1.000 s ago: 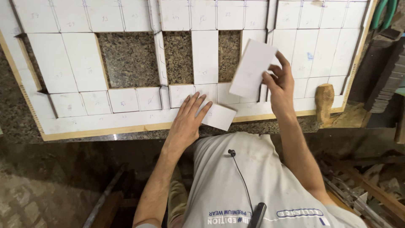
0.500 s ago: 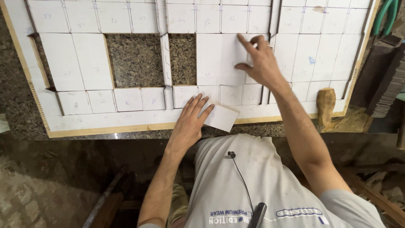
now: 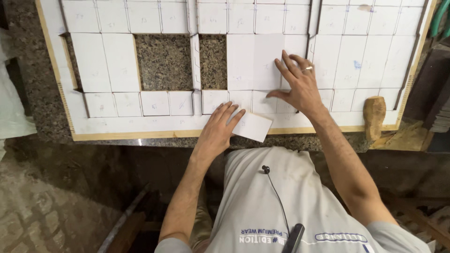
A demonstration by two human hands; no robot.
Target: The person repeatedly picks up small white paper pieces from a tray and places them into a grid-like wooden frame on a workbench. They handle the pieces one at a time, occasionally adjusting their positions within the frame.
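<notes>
Right hand (image 3: pixel 300 86) spread flat, fingers open, pressing a tall white tile (image 3: pixel 268 61) into the grid of white tiles (image 3: pixel 117 61) within the wooden frame (image 3: pixel 140 135) on the granite table (image 3: pixel 164 61), near the middle of the frame. Left hand (image 3: pixel 220 129) palm down at the near edge, fingers extended, resting on a loose small white tile (image 3: pixel 253 126) lying askew, not clasping it. Brown wooden block (image 3: pixel 374 115) by the near right corner.

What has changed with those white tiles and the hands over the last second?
The right hand carried a large white tile from mid-air down into the gap in the tile layout and now presses it flat. The left hand stayed resting on the small loose tile at the front edge.
</notes>
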